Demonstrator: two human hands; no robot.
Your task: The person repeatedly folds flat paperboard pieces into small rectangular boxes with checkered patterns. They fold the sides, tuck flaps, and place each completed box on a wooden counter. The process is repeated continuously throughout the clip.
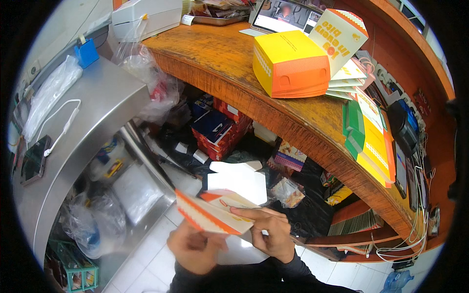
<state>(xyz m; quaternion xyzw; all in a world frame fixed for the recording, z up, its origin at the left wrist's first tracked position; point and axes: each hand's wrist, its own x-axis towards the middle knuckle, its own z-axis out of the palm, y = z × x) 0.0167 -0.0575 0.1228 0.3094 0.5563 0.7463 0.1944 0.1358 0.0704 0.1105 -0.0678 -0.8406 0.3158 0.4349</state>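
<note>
Low in the middle, in front of my body, I hold a partly folded cardboard food box (pixel 232 217) with cream panels and scalloped orange edges. My left hand (pixel 195 249) grips its lower left side, thumb and fingers closed on the board. My right hand (pixel 274 233) is at its right side, the index finger stretched along a cream panel and the other fingers curled. White flaps of board (pixel 237 183) show just beyond the box; whether they belong to it I cannot tell.
Above, a wooden counter (pixel 215 83) holds stacked yellow and orange boxes (pixel 290 63), flat cartons (pixel 373 141), a laptop (pixel 288 17) and a white printer (pixel 146 19). Left, a steel table (pixel 105 97) carries a phone (pixel 36 158). Cables (pixel 420 205) hang at the right; red packages (pixel 220 132) sit below.
</note>
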